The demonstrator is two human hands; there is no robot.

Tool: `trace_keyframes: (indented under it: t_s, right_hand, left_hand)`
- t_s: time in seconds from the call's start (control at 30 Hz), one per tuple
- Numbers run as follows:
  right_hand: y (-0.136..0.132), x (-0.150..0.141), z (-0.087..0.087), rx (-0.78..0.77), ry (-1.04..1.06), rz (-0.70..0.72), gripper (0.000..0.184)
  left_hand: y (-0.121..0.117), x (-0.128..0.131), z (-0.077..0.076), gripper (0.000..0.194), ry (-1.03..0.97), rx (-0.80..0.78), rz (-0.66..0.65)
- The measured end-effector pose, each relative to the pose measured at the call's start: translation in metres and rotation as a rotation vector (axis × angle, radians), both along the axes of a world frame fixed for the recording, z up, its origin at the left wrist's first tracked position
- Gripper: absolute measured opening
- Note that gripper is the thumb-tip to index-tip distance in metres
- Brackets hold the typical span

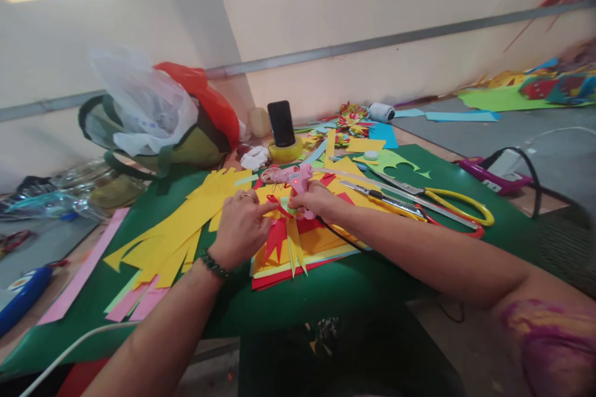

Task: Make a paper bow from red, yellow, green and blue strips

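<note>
My right hand (319,201) is wrapped round the handle of a pink hot glue gun (298,175), a small red light showing on its side. A paper bow of red and yellow strips (276,239) lies under the gun, with a pale green piece at its middle. From the left, my left hand (238,223) holds the bow's red loop at its fingertips; the thumb is partly hidden. Beneath the bow is a stack of yellow, orange and red paper sheets (323,247). The gun's nozzle tip is hard to make out.
Scissors with yellow handles (459,201), a box cutter (384,200) and a metal ruler (437,209) lie at the right. Yellow paper strips (181,229) spread at the left. Behind stand a phone (281,124) on a tape roll (286,150) and a stuffed bag (186,149).
</note>
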State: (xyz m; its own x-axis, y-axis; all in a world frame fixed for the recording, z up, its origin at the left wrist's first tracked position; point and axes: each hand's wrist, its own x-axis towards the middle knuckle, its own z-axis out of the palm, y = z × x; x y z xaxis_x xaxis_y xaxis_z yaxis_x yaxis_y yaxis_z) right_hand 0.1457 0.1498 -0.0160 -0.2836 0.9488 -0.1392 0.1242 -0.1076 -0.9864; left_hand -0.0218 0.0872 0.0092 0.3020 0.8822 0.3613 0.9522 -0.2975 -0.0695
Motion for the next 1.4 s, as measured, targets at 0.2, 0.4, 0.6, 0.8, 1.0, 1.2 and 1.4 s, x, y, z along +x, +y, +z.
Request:
trace_keyframes:
  t_s: [0.2,0.4,0.6,0.8,1.0,1.2,1.4]
  right_hand:
    - [0.002,-0.001,-0.002,0.045,-0.031,-0.027,0.017]
    - [0.001,-0.001,-0.003,0.056,-0.032,0.002,0.016]
    - [0.000,-0.002,-0.002,0.027,-0.028,-0.006,0.017]
    - [-0.002,-0.002,0.001,0.023,-0.049,-0.014,0.018]
    - [-0.004,-0.002,0.002,0.048,-0.057,-0.040,0.014]
    - [-0.003,-0.002,0.001,0.038,-0.028,-0.046,0.015]
    - [-0.009,-0.002,0.003,0.014,0.059,-0.033,0.014]
  left_hand:
    - [-0.003,0.017,-0.006,0.035,0.227,-0.186,0.022]
    - [-0.003,0.018,-0.009,0.035,0.245,-0.164,0.005]
    - [0.016,-0.004,-0.006,0.030,-0.204,-0.130,0.089]
    - [0.044,-0.017,-0.021,0.026,-0.615,-0.095,0.137]
    - [0.062,-0.012,-0.037,0.038,-1.042,-0.300,0.038]
    - [0.063,-0.012,-0.039,0.034,-1.038,-0.139,-0.041]
    - [0.062,-0.015,-0.041,0.069,-1.229,-0.250,-0.016]
